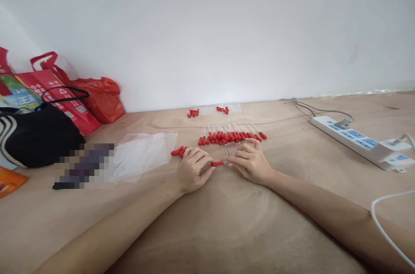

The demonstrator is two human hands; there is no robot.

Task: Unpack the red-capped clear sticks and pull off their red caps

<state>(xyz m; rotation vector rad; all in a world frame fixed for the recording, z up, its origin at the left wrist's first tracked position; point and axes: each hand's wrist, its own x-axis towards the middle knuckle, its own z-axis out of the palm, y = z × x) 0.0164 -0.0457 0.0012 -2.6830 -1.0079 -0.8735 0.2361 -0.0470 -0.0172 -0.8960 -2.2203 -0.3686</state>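
Between my two hands lies a dropper with a red rubber bulb (217, 164) and a thin clear tube. My left hand (195, 169) pinches the bulb's left end with thumb and forefinger. On the other side, my right hand (253, 162) grips the clear tube near the bulb. Beyond my hands is a row of droppers (231, 136), red bulbs toward me and clear tubes pointing at the wall. A few loose red bulbs (177, 151) sit beside my left hand. Several bare clear tubes (231, 149) lie just behind my right fingers, partly covered by them.
Clear zip bags (141, 155) lie flat at left. Near the wall are more red bulbs (193, 113) and another clear bag (207, 109). A white power strip (359, 140) with cables stands at right. Red bags (100, 99) and a black bag (42, 135) fill the far left.
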